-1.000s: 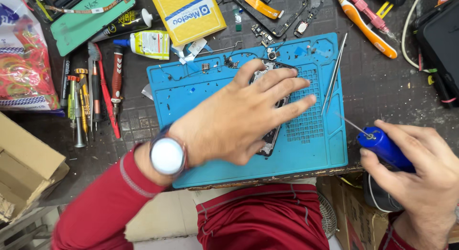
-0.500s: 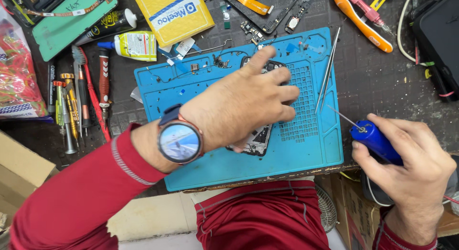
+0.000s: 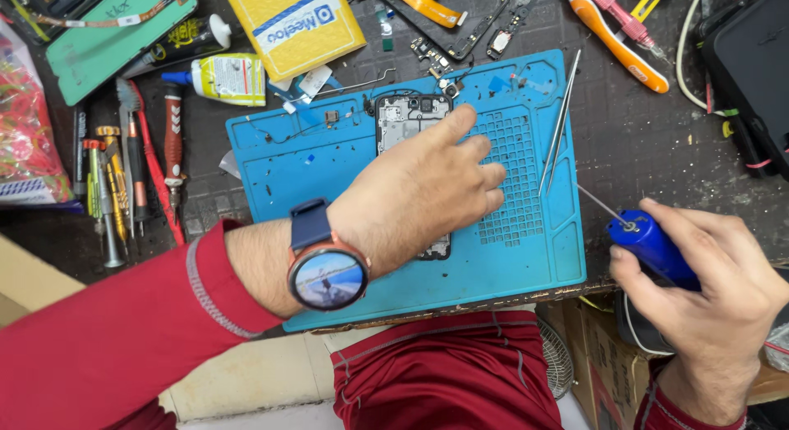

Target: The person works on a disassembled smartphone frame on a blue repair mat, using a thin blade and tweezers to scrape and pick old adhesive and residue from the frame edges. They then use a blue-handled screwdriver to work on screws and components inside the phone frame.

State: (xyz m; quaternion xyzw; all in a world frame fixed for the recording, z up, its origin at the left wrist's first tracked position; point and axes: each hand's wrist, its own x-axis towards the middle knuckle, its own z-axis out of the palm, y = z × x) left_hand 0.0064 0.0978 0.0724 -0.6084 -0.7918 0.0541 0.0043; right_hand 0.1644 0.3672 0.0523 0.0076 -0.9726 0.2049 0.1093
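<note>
A dark, cluttered workbench is carrying a blue repair mat. On the mat's middle, an opened phone is lying under the left hand, fingers spread flat and pressing it down. Right of the mat, the right hand is gripping a blue-handled screwdriver. Tweezers are resting on the mat's right side.

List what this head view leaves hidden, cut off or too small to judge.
- Opened phone: its lower half is hidden under the left hand.
- Blue-handled tool: the right hand covers most of the handle.
- Black case: cut off by the right edge.
- Loose parts on the blue mat: too small to identify.
</note>
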